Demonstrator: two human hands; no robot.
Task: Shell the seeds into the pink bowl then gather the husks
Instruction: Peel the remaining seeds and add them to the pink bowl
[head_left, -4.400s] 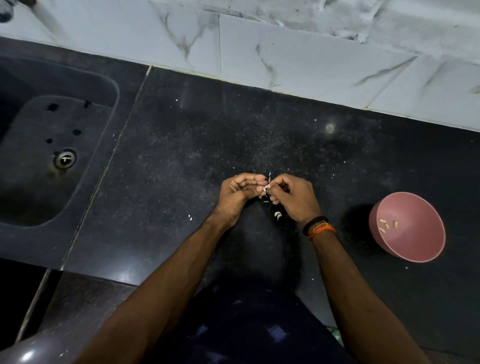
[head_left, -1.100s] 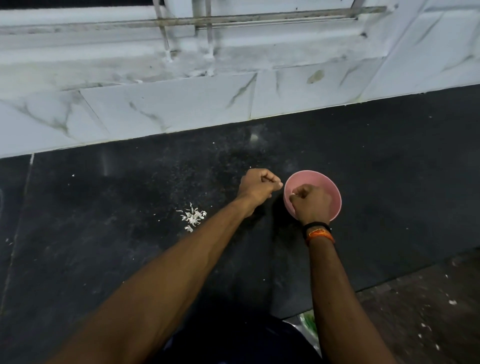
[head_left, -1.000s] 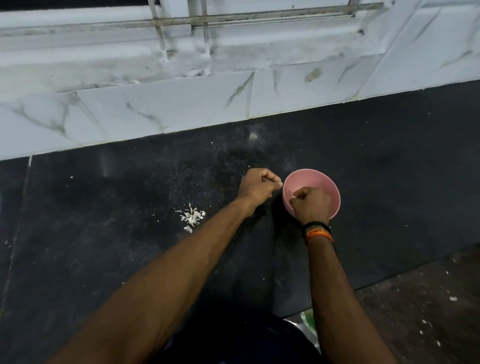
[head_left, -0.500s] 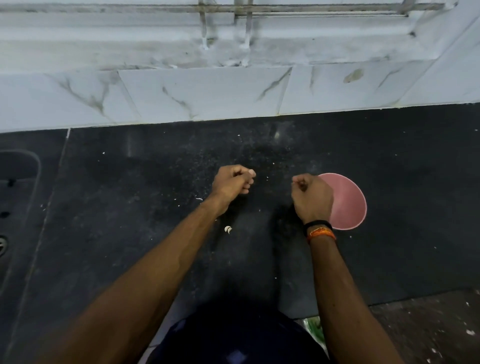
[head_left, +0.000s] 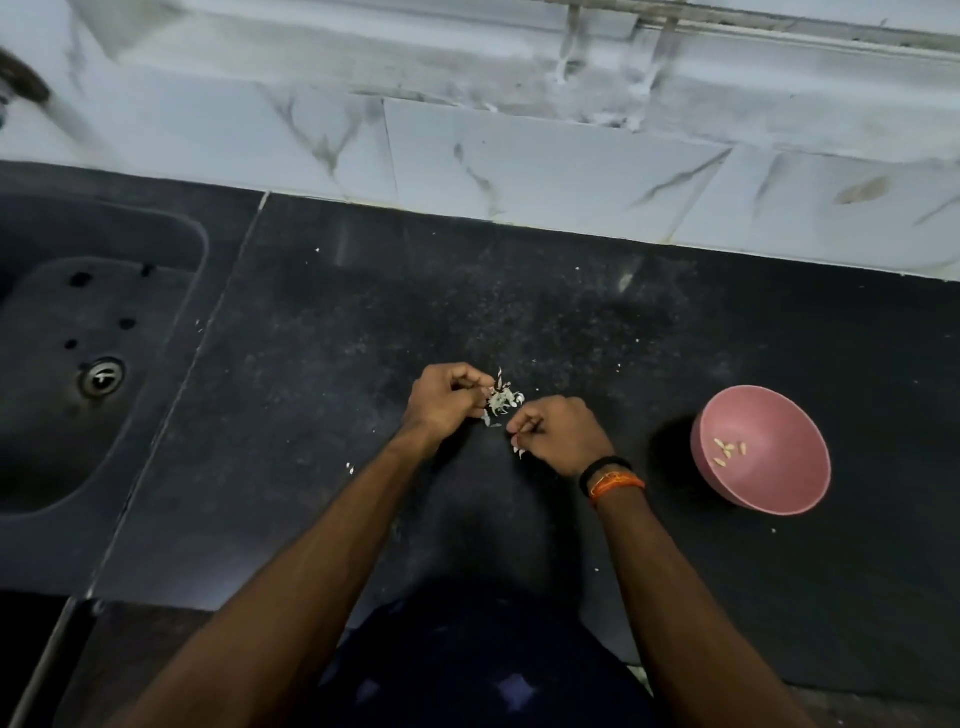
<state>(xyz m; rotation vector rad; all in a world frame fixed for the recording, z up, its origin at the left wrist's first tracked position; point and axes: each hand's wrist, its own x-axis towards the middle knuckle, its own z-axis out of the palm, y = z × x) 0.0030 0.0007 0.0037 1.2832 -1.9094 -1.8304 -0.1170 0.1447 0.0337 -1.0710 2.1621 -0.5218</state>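
A person's two hands work over a small pile of pale husks (head_left: 503, 401) near the middle of a black stone counter (head_left: 322, 374). The left hand (head_left: 444, 397), its fingers curled inward, sits just to the sink side of the pile, fingertips at the pile's edge; whether it pinches a piece there is too small to tell. The right hand (head_left: 563, 434) hovers just on the near, bowl side of the pile, its fingers also curled, and a pale seed (head_left: 519, 452) shows at the underside of its fingertips; whether it is pinched or lies on the stone beneath cannot be told. The husks lie between the two hands, closer to the left.

The pink bowl (head_left: 779, 483) stands well apart toward the counter's right end, tilted toward the camera, with a few shelled kernels (head_left: 727, 449) resting against its inner wall. A black band and an orange thread (head_left: 613, 480) circle the right wrist. A dark sink (head_left: 47, 467) with a metal drain (head_left: 101, 376) fills the counter's left end, and white marbled tiles (head_left: 519, 161) run along its far edge. Stray pale flecks dot the stone.
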